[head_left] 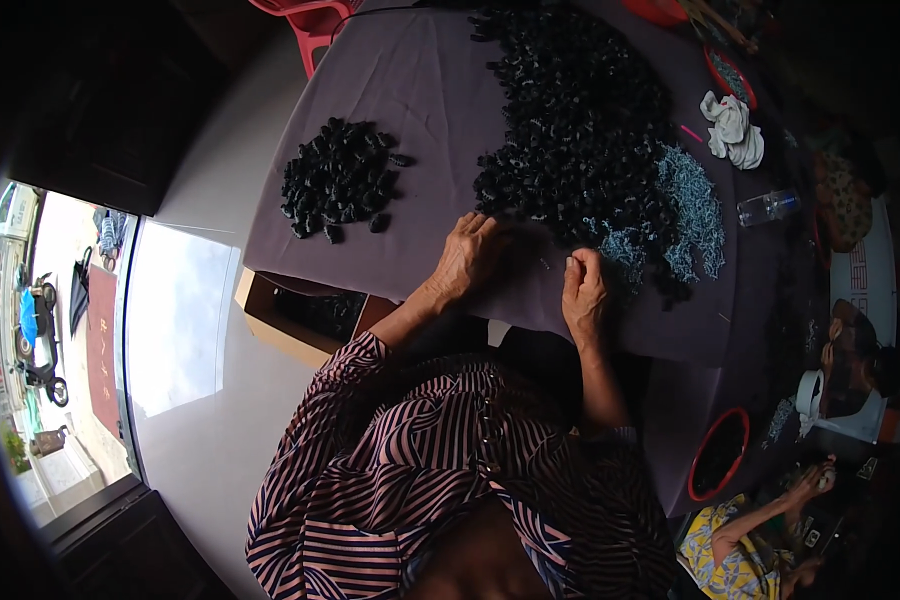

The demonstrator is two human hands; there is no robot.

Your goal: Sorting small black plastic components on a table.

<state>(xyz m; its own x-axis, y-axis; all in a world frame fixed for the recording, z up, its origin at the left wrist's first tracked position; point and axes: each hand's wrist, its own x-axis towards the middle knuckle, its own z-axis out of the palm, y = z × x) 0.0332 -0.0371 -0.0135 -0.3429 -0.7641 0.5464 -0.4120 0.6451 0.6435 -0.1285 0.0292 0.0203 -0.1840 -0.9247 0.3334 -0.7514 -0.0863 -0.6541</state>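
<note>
Over the near edge of the big heap of small black pieces, my left hand has its fingers curled and closed. A dark patch lies by its fingertips, and I cannot make out what they hold. To its right, my right hand is held with thumb and fingers pressed together; anything between them is too small to name. Thin blue-grey pieces, like small screws or pins, lie piled beyond my right hand. A tiny light sliver rests on the cloth between the hands.
A smaller black pile sits at the left of the cloth-covered table. An open cardboard box stands below its edge. At the right are a clear bottle, a white cloth and a red-rimmed bowl. Other people sit at far right.
</note>
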